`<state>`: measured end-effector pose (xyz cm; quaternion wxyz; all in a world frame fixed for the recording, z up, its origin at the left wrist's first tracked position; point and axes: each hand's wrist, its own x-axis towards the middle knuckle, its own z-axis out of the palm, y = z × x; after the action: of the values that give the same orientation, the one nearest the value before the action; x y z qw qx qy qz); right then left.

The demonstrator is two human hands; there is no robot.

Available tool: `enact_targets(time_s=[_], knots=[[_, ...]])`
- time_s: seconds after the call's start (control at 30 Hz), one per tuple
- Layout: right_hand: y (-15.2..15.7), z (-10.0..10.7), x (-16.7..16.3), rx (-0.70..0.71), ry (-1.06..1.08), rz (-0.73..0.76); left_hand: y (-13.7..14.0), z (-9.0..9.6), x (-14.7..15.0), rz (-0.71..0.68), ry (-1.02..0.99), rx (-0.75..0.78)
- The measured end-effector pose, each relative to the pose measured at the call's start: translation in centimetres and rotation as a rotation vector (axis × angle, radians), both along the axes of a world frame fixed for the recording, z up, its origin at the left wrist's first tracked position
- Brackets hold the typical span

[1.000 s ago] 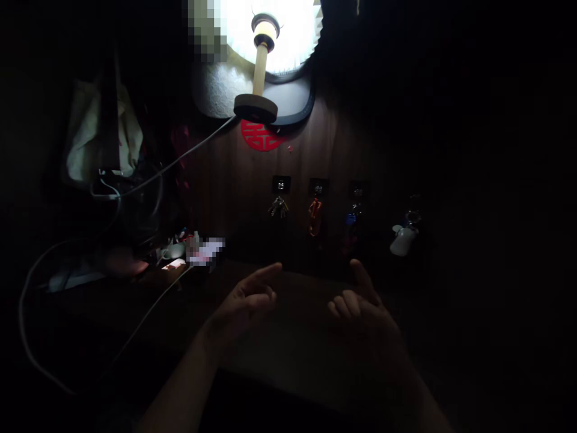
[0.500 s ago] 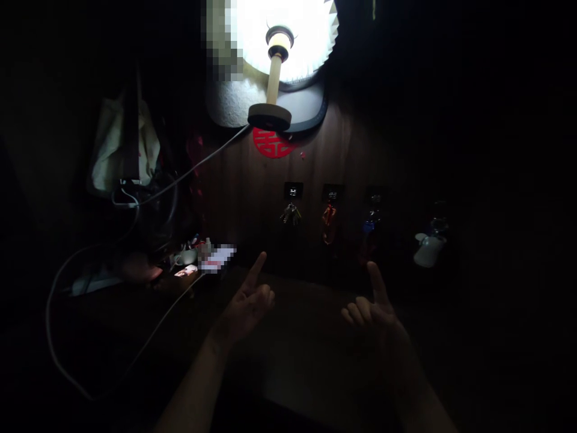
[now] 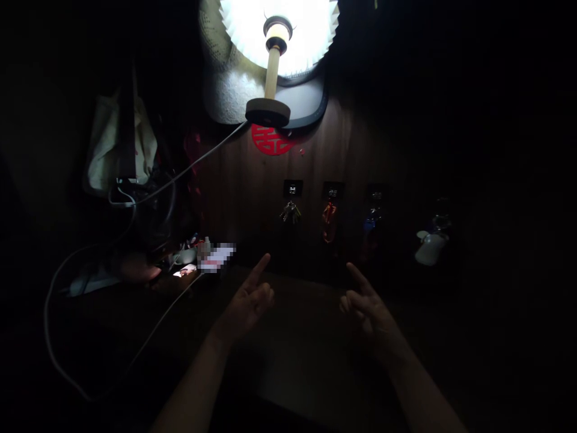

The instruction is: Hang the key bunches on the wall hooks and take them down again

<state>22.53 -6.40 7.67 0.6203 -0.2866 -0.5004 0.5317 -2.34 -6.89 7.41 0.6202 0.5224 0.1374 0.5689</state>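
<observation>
both hands hover empty above the dark surface (image 3: pixel 297 367), nothing gripped. the left hand (image 3: pixel 246 307) has its index finger stretched forward, the other fingers curled in; the right hand (image 3: pixel 367 310) points the same way. the hanging key bunches lie ahead, beyond the fingertips: the silver keys (image 3: pixel 291 211) nearest the left hand, the orange key bunch (image 3: pixel 329 221) between both, all well apart from them.

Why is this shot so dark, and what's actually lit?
Head view: the lamp at the top is blown out, the one strong light; it dimly lights the wall, keys and both hands; the edges fall to black; one pixelated patch sits left of centre.
</observation>
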Motion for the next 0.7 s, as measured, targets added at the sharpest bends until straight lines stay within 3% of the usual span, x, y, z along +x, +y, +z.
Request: enact_targets(time_s=[0.13, 0.23, 0.37, 0.43, 0.53, 0.7], knots=[[3.4, -2.7, 1.8, -0.072, -0.473, -0.079, 2.4, -1.3, 0.6, 0.168, 0.186, -0.042], [5.0, -5.2, 2.4, 0.014, -0.874, -0.131, 4.8, -2.4, 1.5, 0.293, 0.458, -0.011], [5.6, -7.3, 1.9, 0.049, -1.180, -0.243, 7.9, -2.1, 2.9, 0.459, 0.694, 0.081], [5.6, -7.3, 1.6, 0.031, -1.279, -0.271, 9.6, -0.8, 3.5, 0.637, 0.726, 0.161], [5.7, -7.0, 1.4, 0.019, -1.327, -0.264, 12.4, 2.6, 4.3, 0.941, 0.645, 0.265], [5.9, -7.0, 1.6, 0.018, -1.311, -0.267, 15.8, 9.3, 6.4, 1.203, 0.628, 0.311]])
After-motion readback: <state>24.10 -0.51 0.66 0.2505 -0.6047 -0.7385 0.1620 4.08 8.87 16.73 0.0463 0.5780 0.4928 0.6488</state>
